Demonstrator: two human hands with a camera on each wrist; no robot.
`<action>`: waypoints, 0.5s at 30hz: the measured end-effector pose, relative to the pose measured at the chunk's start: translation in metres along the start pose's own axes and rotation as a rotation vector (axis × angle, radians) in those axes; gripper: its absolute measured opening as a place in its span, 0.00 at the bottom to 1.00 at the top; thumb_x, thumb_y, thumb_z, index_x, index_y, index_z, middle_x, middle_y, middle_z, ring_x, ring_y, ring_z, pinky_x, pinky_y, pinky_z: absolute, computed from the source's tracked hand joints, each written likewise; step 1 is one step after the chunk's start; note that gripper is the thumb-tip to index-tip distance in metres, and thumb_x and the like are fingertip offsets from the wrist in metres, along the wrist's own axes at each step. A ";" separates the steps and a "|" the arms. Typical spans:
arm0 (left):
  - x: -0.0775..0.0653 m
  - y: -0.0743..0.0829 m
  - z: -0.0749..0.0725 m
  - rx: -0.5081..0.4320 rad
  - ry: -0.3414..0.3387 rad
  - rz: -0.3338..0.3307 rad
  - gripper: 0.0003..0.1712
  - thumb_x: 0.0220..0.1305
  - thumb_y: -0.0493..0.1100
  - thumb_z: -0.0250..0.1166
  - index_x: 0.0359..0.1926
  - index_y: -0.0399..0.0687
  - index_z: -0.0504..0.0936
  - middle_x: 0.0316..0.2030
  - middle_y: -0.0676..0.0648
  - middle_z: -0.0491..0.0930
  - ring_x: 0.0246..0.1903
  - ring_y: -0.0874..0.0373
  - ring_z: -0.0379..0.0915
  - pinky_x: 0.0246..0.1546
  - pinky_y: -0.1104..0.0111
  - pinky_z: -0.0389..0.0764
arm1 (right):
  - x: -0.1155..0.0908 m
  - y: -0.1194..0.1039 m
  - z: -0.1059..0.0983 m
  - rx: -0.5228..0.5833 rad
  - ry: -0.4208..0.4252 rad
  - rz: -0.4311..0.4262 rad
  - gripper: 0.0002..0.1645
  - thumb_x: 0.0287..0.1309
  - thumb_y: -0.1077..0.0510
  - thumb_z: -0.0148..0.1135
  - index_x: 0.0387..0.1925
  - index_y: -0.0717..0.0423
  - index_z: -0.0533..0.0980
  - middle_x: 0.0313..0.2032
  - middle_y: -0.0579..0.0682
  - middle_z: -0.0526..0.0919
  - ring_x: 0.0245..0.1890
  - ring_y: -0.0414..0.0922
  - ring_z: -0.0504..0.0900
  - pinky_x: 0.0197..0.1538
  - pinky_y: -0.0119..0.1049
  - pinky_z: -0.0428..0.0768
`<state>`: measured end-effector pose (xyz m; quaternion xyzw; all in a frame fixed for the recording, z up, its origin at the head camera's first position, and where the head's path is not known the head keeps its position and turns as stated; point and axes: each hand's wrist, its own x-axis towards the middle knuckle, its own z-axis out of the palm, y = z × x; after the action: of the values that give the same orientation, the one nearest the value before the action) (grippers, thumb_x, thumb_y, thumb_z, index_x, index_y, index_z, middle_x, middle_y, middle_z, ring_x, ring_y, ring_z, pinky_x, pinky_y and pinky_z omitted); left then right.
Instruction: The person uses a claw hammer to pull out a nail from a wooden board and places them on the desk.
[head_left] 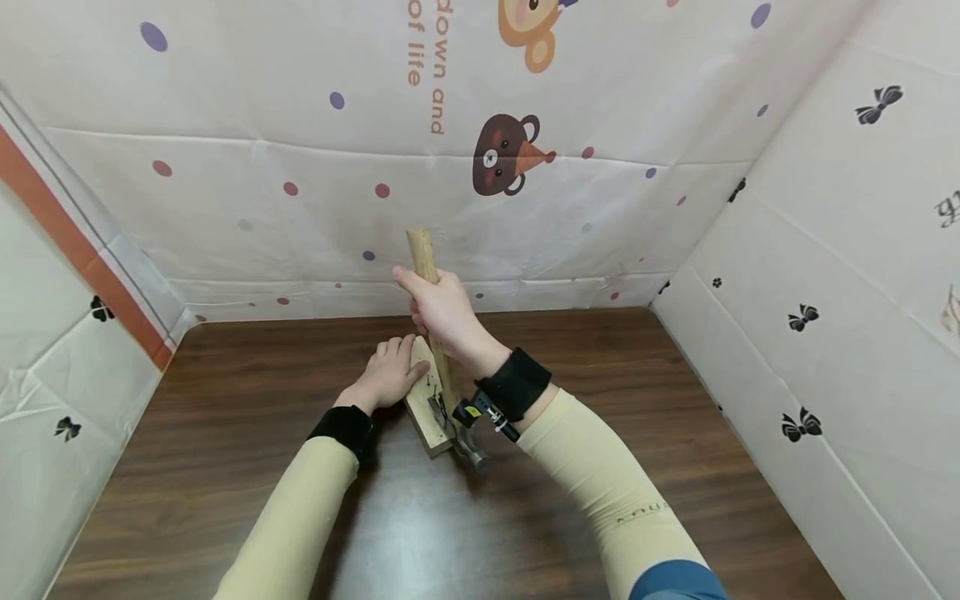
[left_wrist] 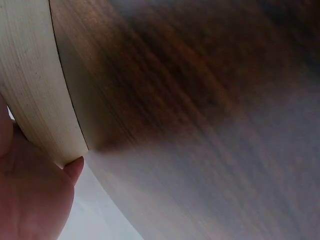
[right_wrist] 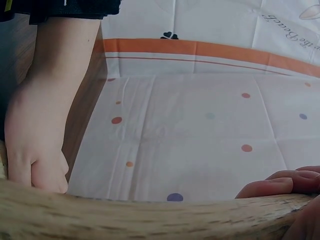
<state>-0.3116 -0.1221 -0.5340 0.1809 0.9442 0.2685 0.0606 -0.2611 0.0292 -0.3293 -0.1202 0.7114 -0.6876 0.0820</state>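
A pale wooden board [head_left: 427, 421] lies on the table, slanting away from me. My left hand [head_left: 384, 375] holds its far left part, thumb over the top face and fingers at the far end; the left wrist view shows the board's side [left_wrist: 37, 75] against that hand [left_wrist: 35, 195]. With my right hand [head_left: 452, 315] I grip the wooden handle [head_left: 422, 250] of a claw hammer, which points up and away. The hammer's metal head [head_left: 471, 454] is low, at the board's near right edge, its claw side over the board. Small dark marks, perhaps nails, show on the board.
The dark wood-grain table [head_left: 600, 400] meets a white patterned sheet [head_left: 315, 225] at the back. Similar sheets stand at the left [head_left: 67, 467] and right [head_left: 750, 333]. Each wrist wears a black strap [head_left: 517, 383].
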 end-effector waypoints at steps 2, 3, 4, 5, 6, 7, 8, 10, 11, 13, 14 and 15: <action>0.000 0.000 -0.001 -0.004 -0.006 -0.003 0.46 0.85 0.61 0.48 0.83 0.30 0.48 0.77 0.25 0.54 0.76 0.27 0.47 0.75 0.37 0.53 | 0.001 0.000 0.001 -0.002 0.006 -0.005 0.26 0.80 0.44 0.59 0.25 0.50 0.66 0.15 0.42 0.61 0.15 0.40 0.61 0.25 0.33 0.63; 0.001 0.001 -0.002 -0.003 -0.009 -0.005 0.46 0.85 0.62 0.48 0.83 0.31 0.48 0.77 0.25 0.54 0.76 0.27 0.47 0.75 0.37 0.53 | 0.001 -0.001 0.001 0.000 0.009 -0.008 0.26 0.80 0.44 0.59 0.25 0.50 0.65 0.14 0.42 0.61 0.15 0.40 0.60 0.24 0.33 0.63; 0.001 0.001 -0.002 -0.004 -0.012 -0.007 0.47 0.85 0.62 0.49 0.84 0.31 0.48 0.77 0.25 0.54 0.76 0.27 0.47 0.75 0.37 0.53 | 0.002 -0.001 0.001 0.003 0.012 -0.011 0.26 0.80 0.44 0.59 0.25 0.50 0.65 0.14 0.41 0.61 0.15 0.39 0.60 0.24 0.33 0.63; 0.002 0.001 -0.002 -0.003 -0.014 -0.009 0.47 0.85 0.62 0.49 0.84 0.32 0.48 0.77 0.26 0.54 0.76 0.28 0.47 0.76 0.37 0.53 | 0.002 -0.001 0.002 0.005 0.015 -0.012 0.26 0.80 0.44 0.59 0.25 0.50 0.65 0.14 0.41 0.61 0.15 0.39 0.60 0.24 0.33 0.63; 0.002 0.001 -0.003 -0.002 -0.015 -0.010 0.47 0.85 0.62 0.49 0.84 0.32 0.48 0.77 0.26 0.54 0.76 0.28 0.47 0.75 0.37 0.53 | 0.002 -0.001 0.002 0.010 0.016 -0.015 0.26 0.79 0.44 0.60 0.24 0.49 0.65 0.14 0.41 0.61 0.15 0.39 0.60 0.23 0.33 0.63; 0.002 0.001 -0.003 0.000 -0.015 -0.010 0.47 0.85 0.62 0.49 0.84 0.32 0.49 0.77 0.26 0.54 0.76 0.28 0.47 0.75 0.37 0.53 | 0.003 -0.001 0.002 0.012 0.016 -0.019 0.26 0.79 0.44 0.60 0.24 0.49 0.65 0.14 0.41 0.61 0.14 0.39 0.60 0.23 0.32 0.63; 0.002 0.001 -0.003 0.001 -0.015 -0.011 0.46 0.85 0.62 0.49 0.84 0.32 0.49 0.77 0.26 0.55 0.76 0.28 0.48 0.75 0.37 0.54 | 0.002 -0.001 0.002 0.014 0.015 -0.024 0.26 0.79 0.44 0.60 0.24 0.49 0.65 0.14 0.41 0.61 0.14 0.39 0.60 0.23 0.32 0.63; 0.003 0.000 -0.003 0.006 -0.013 -0.011 0.46 0.85 0.62 0.50 0.84 0.32 0.49 0.77 0.26 0.55 0.76 0.28 0.48 0.75 0.36 0.54 | 0.001 -0.001 0.002 0.025 0.011 -0.038 0.27 0.79 0.45 0.60 0.23 0.49 0.65 0.14 0.41 0.60 0.14 0.39 0.59 0.23 0.32 0.62; 0.003 0.000 -0.003 0.009 -0.013 -0.011 0.46 0.85 0.62 0.50 0.84 0.32 0.49 0.77 0.26 0.55 0.76 0.28 0.48 0.75 0.36 0.54 | -0.001 0.000 0.002 0.032 0.011 -0.046 0.27 0.79 0.45 0.60 0.23 0.49 0.65 0.14 0.42 0.60 0.14 0.39 0.59 0.23 0.33 0.62; 0.002 -0.001 -0.003 0.007 -0.015 -0.014 0.46 0.85 0.62 0.50 0.84 0.32 0.49 0.77 0.26 0.55 0.76 0.28 0.48 0.75 0.36 0.54 | -0.004 0.000 0.001 0.050 0.015 -0.067 0.27 0.79 0.46 0.60 0.23 0.50 0.64 0.15 0.42 0.59 0.14 0.39 0.58 0.24 0.33 0.62; 0.002 -0.001 -0.002 0.008 -0.016 -0.013 0.46 0.85 0.61 0.50 0.84 0.32 0.49 0.77 0.26 0.55 0.76 0.28 0.48 0.75 0.36 0.54 | -0.006 0.000 0.001 0.060 0.017 -0.077 0.28 0.79 0.46 0.60 0.22 0.50 0.64 0.15 0.42 0.59 0.14 0.39 0.58 0.24 0.33 0.61; 0.002 -0.002 -0.002 0.003 -0.019 -0.016 0.47 0.85 0.62 0.50 0.84 0.32 0.49 0.77 0.26 0.55 0.76 0.28 0.47 0.75 0.36 0.53 | -0.008 0.001 0.000 0.070 0.021 -0.088 0.28 0.79 0.47 0.61 0.22 0.50 0.64 0.15 0.42 0.58 0.14 0.39 0.57 0.24 0.33 0.61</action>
<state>-0.3140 -0.1237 -0.5332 0.1759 0.9455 0.2647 0.0713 -0.2537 0.0315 -0.3304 -0.1412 0.6819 -0.7160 0.0487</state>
